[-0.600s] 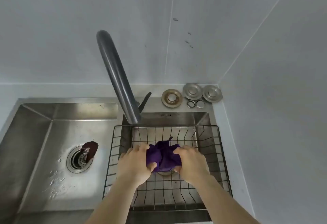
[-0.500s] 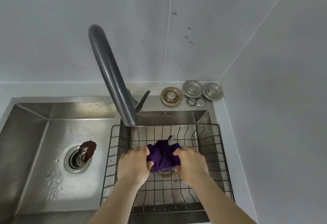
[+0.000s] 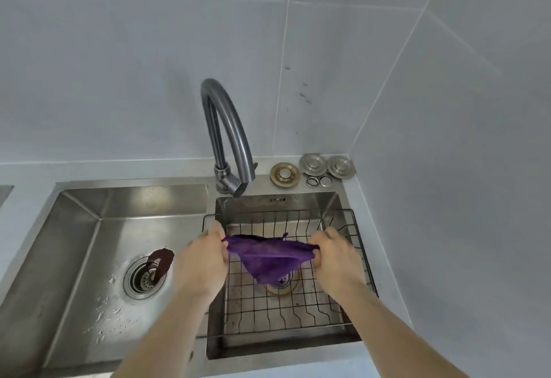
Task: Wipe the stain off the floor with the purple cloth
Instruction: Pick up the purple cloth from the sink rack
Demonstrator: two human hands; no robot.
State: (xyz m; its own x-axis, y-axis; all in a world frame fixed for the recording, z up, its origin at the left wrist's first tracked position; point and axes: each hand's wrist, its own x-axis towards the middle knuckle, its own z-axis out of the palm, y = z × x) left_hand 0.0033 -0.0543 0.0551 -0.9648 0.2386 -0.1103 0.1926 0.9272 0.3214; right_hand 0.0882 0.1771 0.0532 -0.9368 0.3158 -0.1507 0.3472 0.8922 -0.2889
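Both hands are up over the right-hand basin of the stainless steel double sink (image 3: 119,207), and the purple cloth (image 3: 269,257) is stretched between them. The left hand (image 3: 202,261) has one end of the cloth pinched tight in its fingers, and the right hand (image 3: 335,257) is clenched on the other end, so the top edge runs nearly straight from hand to hand while the rest sags down in a loose triangle. The cloth hangs in the air above the black wire dish rack (image 3: 298,309) that sits inside that basin, its lowest point over the round drain beneath the rack.

The curved dark grey metal faucet (image 3: 229,139) arches up behind the hands, with its spout end just above the back edge of the right basin. In the left basin, a brown stopper (image 3: 162,260) lies tilted against the steel drain strainer (image 3: 143,277), with water drops scattered near it. Back in the corner of the tabletop, beside the faucet base, lie several round metal drain covers (image 3: 313,164) and two small rings (image 3: 319,181).
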